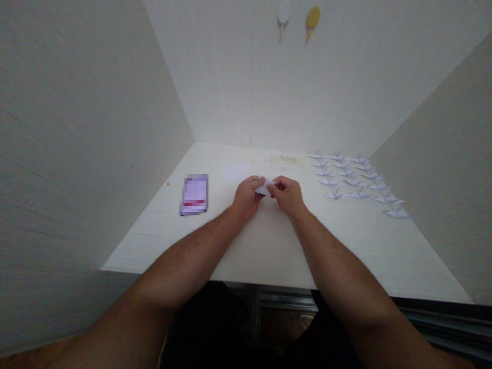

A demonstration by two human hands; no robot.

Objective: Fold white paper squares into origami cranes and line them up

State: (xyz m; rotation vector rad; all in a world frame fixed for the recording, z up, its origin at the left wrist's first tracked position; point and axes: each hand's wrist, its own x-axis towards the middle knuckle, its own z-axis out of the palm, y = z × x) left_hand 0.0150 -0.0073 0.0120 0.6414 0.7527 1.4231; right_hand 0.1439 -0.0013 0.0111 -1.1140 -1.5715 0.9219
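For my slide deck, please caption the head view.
Left hand and right hand hold a small white paper over a white table, with folded paper figures in rows at right.

A single head-worn view from close above, forward and down over the white table to the back wall.

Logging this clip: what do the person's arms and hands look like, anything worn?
The left hand and right hand are ungloved, with no rings or markings discernible. Both forearms are sleeveless, without visible watches or cables.
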